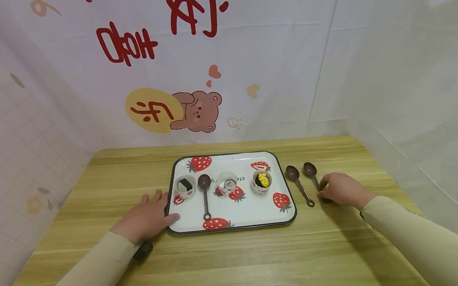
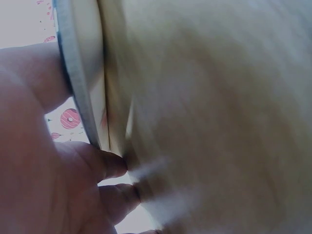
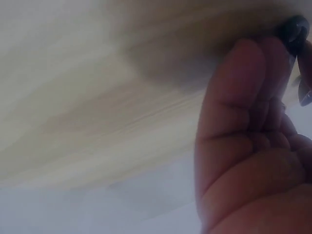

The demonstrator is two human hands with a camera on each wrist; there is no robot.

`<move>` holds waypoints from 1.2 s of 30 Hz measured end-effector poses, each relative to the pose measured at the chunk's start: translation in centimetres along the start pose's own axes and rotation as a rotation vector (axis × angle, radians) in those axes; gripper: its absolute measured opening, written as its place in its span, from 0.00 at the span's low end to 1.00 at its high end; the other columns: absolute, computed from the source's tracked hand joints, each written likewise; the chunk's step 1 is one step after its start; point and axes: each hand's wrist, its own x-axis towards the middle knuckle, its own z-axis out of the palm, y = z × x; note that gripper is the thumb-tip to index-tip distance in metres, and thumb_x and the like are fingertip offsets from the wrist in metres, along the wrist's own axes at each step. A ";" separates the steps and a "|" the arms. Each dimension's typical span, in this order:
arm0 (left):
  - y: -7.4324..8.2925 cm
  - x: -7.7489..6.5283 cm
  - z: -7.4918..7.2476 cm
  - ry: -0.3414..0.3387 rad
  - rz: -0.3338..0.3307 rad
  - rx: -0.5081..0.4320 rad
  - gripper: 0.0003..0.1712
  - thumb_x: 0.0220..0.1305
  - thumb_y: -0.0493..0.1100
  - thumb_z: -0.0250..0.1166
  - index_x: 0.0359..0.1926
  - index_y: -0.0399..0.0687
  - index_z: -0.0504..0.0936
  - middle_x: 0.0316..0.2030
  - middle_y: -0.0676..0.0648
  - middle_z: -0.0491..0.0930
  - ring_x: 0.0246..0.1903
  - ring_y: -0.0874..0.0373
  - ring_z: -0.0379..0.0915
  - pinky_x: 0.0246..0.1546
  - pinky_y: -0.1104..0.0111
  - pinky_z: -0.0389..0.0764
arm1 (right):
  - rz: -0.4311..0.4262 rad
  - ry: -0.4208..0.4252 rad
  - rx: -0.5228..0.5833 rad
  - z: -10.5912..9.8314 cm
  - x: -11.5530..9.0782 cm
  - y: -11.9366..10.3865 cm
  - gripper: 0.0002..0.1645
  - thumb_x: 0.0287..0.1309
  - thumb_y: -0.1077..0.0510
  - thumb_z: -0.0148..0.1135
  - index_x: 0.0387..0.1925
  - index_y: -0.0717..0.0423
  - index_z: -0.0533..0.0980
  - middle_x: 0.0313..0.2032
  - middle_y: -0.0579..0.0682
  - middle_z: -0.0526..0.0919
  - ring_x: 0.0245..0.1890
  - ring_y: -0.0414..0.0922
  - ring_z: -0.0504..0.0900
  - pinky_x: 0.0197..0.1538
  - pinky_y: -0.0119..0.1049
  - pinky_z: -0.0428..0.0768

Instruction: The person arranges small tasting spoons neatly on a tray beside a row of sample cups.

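Observation:
At the right of the table, my right hand (image 1: 342,189) pinches the handle end of a brown spoon (image 1: 310,169), whose bowl points away; the ring end shows dark at the fingertips in the right wrist view. A second brown spoon (image 1: 299,184) lies just left of it. My left hand (image 1: 145,216) rests at the left edge of the white strawberry tray (image 1: 243,214), thumb over the rim and fingers outside it. On the tray, a third brown spoon (image 1: 206,199) lies between a left cup (image 1: 186,193) and a middle cup (image 1: 227,187). A right cup (image 1: 262,189) stands farther along.
A black-and-white sushi piece (image 1: 184,185) sits in the left cup, and a yellow-topped dark piece (image 1: 262,180) in the right one. The wooden table (image 1: 231,265) meets a printed cloth (image 1: 270,57) behind, with cloth at both sides.

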 end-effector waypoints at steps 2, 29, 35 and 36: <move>0.0 0.0 0.0 0.000 0.002 0.003 0.56 0.72 0.72 0.57 0.80 0.32 0.58 0.80 0.26 0.51 0.76 0.17 0.44 0.72 0.30 0.61 | 0.008 -0.018 0.031 0.0 0.1 0.1 0.13 0.64 0.53 0.71 0.38 0.61 0.83 0.31 0.50 0.86 0.31 0.46 0.78 0.40 0.44 0.79; -0.1 0.0 0.0 0.003 0.013 0.008 0.57 0.72 0.73 0.57 0.80 0.31 0.58 0.80 0.25 0.53 0.76 0.17 0.45 0.71 0.30 0.62 | 0.159 -0.157 0.328 -0.3 0.2 -0.1 0.09 0.67 0.60 0.68 0.38 0.61 0.75 0.21 0.49 0.80 0.22 0.42 0.79 0.28 0.37 0.84; -0.1 0.0 0.0 0.000 0.014 0.008 0.57 0.72 0.73 0.57 0.80 0.31 0.58 0.79 0.25 0.53 0.76 0.16 0.45 0.71 0.30 0.62 | 0.147 -0.139 0.325 0.0 0.2 0.0 0.09 0.67 0.60 0.69 0.38 0.61 0.76 0.20 0.48 0.79 0.21 0.41 0.79 0.27 0.37 0.83; -0.1 0.0 0.0 -0.001 0.013 0.009 0.56 0.72 0.72 0.57 0.80 0.31 0.58 0.80 0.25 0.53 0.76 0.16 0.45 0.72 0.30 0.62 | 0.149 -0.137 0.327 0.0 0.2 0.0 0.09 0.67 0.60 0.69 0.38 0.61 0.76 0.20 0.48 0.79 0.21 0.41 0.79 0.27 0.37 0.83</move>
